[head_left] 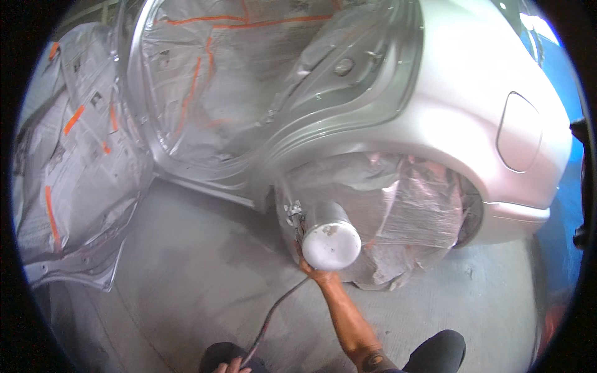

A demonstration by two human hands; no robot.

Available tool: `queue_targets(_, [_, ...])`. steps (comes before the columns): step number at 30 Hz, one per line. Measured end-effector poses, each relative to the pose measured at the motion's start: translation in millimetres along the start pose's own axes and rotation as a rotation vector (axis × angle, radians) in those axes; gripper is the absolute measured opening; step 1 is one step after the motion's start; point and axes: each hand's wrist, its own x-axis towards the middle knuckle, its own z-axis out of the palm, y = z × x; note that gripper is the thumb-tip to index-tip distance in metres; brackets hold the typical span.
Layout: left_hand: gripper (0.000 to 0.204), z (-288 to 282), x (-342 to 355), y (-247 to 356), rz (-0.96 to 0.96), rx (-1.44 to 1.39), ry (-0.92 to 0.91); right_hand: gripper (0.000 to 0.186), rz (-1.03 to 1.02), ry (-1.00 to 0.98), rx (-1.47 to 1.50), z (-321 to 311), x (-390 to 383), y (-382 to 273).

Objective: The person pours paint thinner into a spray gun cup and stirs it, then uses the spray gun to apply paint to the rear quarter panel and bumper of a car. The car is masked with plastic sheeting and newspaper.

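Note:
A paint spray gun (296, 217) with a large pale cup (331, 244) is held out in front of the car's rear wheel arch. My right hand (316, 268) is closed round its grip, which is partly hidden behind the cup. From the grip a dark air hose (273, 308) curves down toward my knees. At the lower edge, the fingers of my left hand (232, 366) are curled on the hose; the rest of that hand is cut off. Close beyond the gun are the silver rear fender (457, 127) and the crumpled masking sheet (379, 208) covering the wheel.
An open rear door (81, 168), wrapped in paper with orange tape, stands at the left. Masking paper (249, 68) fills the door opening. Grey floor (186, 267) lies below the sill. A blue surface (563, 217) is at the far right, behind the bumper.

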Motion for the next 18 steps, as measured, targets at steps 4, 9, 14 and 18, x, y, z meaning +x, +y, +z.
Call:
queue_targets(4, [0.022, -5.1, 0.7, -10.5, -0.032, -0.033, 0.029, 0.054, 0.045, 0.280, -0.060, -45.3, 45.6, -28.6])
queue_targets(9, [0.023, -12.5, 15.4, -28.4, -0.019, -0.094, -0.011, 0.050, 0.186, 0.664, -0.121, -111.2, 75.1, -49.2])
queue_targets(14, [0.026, -20.9, 39.1, -31.5, 0.025, -0.149, -0.105, 0.041, 0.373, 0.976, -0.144, -161.9, 59.8, -31.8])
queue_targets(18, [0.028, -21.0, 52.6, -30.8, 0.061, -0.182, -0.156, 0.026, 0.567, 1.171, -0.157, -199.0, 34.9, -6.2])
